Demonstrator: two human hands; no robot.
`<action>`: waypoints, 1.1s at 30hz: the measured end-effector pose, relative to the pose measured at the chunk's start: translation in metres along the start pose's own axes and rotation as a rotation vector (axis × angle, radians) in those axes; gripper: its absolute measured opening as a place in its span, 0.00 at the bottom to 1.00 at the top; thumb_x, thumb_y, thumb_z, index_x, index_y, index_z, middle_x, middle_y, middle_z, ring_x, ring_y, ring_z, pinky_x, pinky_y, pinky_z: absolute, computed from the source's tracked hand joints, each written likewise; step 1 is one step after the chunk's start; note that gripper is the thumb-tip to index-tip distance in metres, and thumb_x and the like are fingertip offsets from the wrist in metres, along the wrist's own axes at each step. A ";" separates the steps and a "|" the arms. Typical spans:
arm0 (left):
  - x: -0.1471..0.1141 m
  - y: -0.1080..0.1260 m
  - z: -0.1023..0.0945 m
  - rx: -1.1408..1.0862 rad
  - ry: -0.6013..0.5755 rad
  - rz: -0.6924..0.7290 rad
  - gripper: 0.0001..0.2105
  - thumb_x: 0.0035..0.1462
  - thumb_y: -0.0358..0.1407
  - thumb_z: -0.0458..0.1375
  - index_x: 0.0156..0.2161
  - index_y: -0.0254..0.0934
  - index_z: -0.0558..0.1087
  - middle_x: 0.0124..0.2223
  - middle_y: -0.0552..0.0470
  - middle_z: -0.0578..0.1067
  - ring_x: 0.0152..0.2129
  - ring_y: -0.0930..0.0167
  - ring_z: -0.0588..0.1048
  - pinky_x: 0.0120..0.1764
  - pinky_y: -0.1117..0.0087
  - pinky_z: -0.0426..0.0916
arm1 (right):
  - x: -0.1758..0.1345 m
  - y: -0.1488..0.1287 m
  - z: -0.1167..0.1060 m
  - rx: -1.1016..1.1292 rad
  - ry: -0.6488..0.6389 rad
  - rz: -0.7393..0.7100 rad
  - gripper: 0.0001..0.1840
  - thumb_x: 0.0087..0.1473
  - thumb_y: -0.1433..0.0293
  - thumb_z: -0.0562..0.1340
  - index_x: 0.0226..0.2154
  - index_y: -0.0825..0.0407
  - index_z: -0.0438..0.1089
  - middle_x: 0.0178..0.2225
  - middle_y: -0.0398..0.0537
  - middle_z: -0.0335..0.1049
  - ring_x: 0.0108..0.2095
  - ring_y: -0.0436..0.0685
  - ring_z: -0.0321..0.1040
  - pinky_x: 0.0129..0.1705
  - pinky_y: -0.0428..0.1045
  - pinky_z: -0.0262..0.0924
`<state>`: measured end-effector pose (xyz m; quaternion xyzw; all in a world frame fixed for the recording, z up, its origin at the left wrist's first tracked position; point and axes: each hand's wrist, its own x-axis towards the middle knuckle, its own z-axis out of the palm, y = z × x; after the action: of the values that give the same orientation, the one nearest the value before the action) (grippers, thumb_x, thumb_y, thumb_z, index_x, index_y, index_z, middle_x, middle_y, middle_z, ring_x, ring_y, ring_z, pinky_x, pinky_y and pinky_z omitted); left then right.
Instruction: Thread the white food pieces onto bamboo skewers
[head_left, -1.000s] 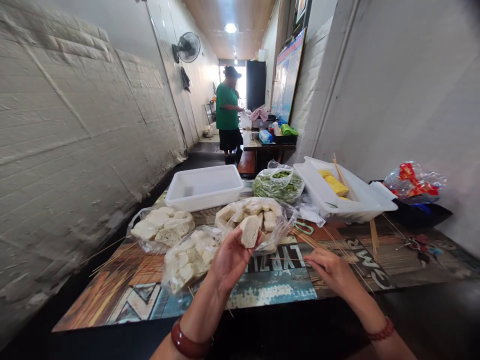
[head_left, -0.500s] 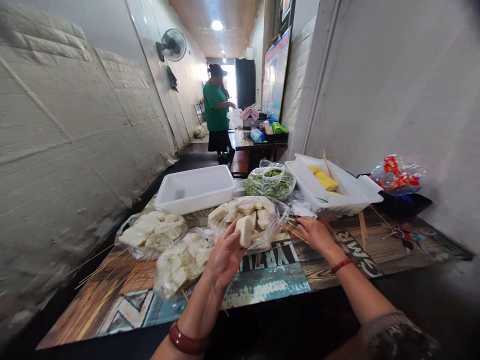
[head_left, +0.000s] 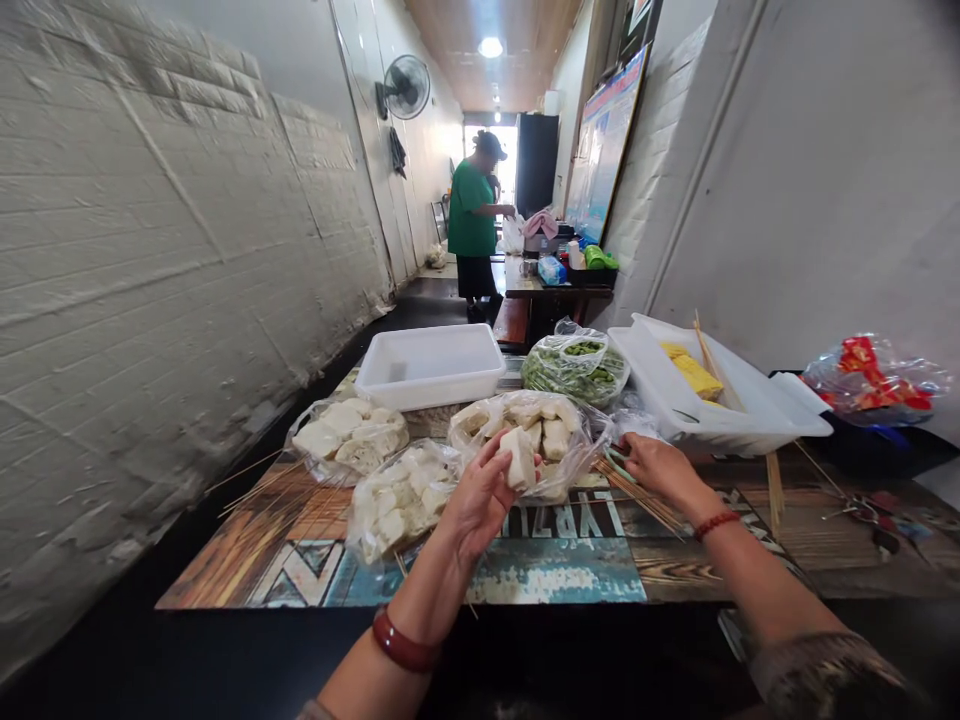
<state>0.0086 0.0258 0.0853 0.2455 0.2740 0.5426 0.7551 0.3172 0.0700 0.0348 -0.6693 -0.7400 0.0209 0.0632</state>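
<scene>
My left hand (head_left: pixel 487 490) is closed around a pale white block of tofu (head_left: pixel 517 460), held upright over the table. Behind it lies an open clear plastic bag of tofu pieces (head_left: pixel 555 435). My right hand (head_left: pixel 656 468) has its fingers bent together at the ends of a bundle of thin bamboo skewers (head_left: pixel 637 498). Beside those fingertips is a green strip or handle (head_left: pixel 616 460). What the fingers pinch is hidden. Two more plastic bags of whitish pieces, a near one (head_left: pixel 401 500) and a farther one (head_left: pixel 349 435), lie to the left.
A white plastic tub (head_left: pixel 431 385) stands behind the bags. Right of it sit a bag of green vegetables (head_left: pixel 574 370) and a white tub (head_left: pixel 739 425) with yellow food and skewers. More skewers (head_left: pixel 259 490) lie at left. A person in green (head_left: pixel 472 210) stands farther back.
The view has swung left, so everything sits farther right in the picture. My left hand still holds the tofu block, a little turned. My right hand stays by the skewers.
</scene>
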 end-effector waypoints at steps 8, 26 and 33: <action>0.005 -0.002 -0.002 0.039 -0.006 -0.012 0.22 0.50 0.30 0.66 0.51 0.35 0.70 0.43 0.44 0.79 0.38 0.63 0.80 0.44 0.61 0.75 | -0.015 0.013 -0.008 -0.044 -0.062 -0.017 0.15 0.50 0.79 0.61 0.40 0.52 0.78 0.32 0.51 0.79 0.34 0.59 0.75 0.33 0.47 0.57; 0.006 -0.002 -0.003 0.022 0.045 -0.003 0.24 0.49 0.30 0.68 0.52 0.38 0.69 0.45 0.47 0.79 0.41 0.62 0.80 0.46 0.58 0.75 | -0.024 0.019 0.004 -0.060 0.070 -0.010 0.20 0.53 0.72 0.64 0.50 0.49 0.72 0.44 0.54 0.77 0.45 0.62 0.73 0.44 0.49 0.62; 0.015 -0.005 -0.006 0.042 0.060 -0.006 0.23 0.48 0.30 0.68 0.51 0.38 0.72 0.43 0.49 0.79 0.35 0.68 0.79 0.36 0.69 0.75 | -0.040 0.035 0.005 -0.044 0.107 -0.028 0.22 0.57 0.70 0.60 0.55 0.49 0.68 0.50 0.55 0.76 0.49 0.64 0.73 0.47 0.53 0.65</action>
<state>0.0117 0.0386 0.0748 0.2441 0.3086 0.5416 0.7429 0.3550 0.0345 0.0236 -0.6601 -0.7453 -0.0318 0.0883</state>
